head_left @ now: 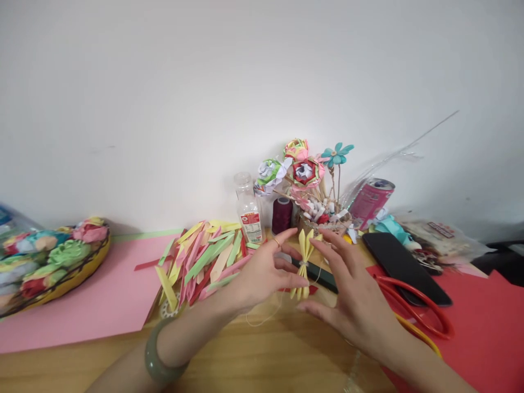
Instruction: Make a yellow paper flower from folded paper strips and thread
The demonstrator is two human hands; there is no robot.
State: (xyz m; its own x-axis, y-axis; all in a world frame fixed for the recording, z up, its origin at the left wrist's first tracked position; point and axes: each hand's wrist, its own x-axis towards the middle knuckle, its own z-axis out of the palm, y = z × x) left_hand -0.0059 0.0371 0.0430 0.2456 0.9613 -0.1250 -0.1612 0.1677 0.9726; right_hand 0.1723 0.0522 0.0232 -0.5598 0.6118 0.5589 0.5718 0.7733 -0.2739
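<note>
A bundle of folded yellow paper strips (303,265) is tied round its middle with thin pale thread, its ends fanning out above and below. My left hand (266,273) holds it from the left, thumb against the lower strips and some fingers partly hidden behind; its index finger is raised. To the right, my right hand (347,284) is open with fingers curved and apart. Its fingertips are at the upper strips, and its thumb is below near their lower ends. A loose loop of thread (262,323) hangs beneath the left hand.
Cut coloured paper strips (213,256) lie left of centre. Behind stand a glass bottle (249,213), a maroon thread spool (282,215), paper flowers (305,172) and a pink can (372,201). Right are a black phone (405,267) and red-handled scissors (426,311); left, a flower basket (92,267).
</note>
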